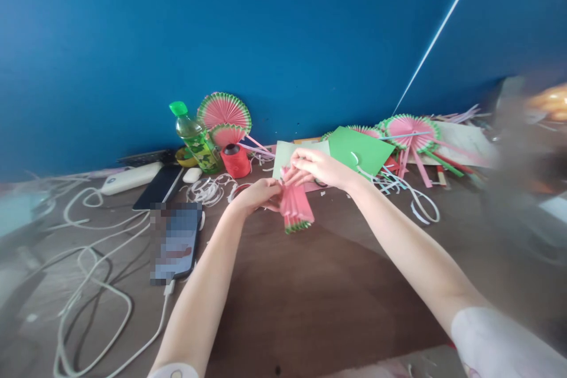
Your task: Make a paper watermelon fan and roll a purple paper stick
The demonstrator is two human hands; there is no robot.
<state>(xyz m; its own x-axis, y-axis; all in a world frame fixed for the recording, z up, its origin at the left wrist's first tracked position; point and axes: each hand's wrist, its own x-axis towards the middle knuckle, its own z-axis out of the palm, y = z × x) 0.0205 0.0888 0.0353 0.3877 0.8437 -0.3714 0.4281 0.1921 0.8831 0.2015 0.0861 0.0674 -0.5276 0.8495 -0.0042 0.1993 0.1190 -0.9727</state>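
Observation:
A pleated pink paper fan (297, 205) with a green edge hangs partly folded between my hands, over the brown table. My left hand (262, 195) pinches its left side near the upper end. From above and to the right, my right hand (310, 166) closes its fingers on the top of the same fan. The fingertips cover that upper end, so its exact shape is hidden. Just behind my hands lie a pale green sheet (283, 153) and a bright green sheet of paper (357, 150).
Finished round paper fans (225, 113) lean on the blue wall, with more fans (411, 133) at right. A green-capped bottle (197, 142) and a red thread spool (235, 162) stand at left. Phones (179, 242) and white cables (95, 271) spread over the table's left.

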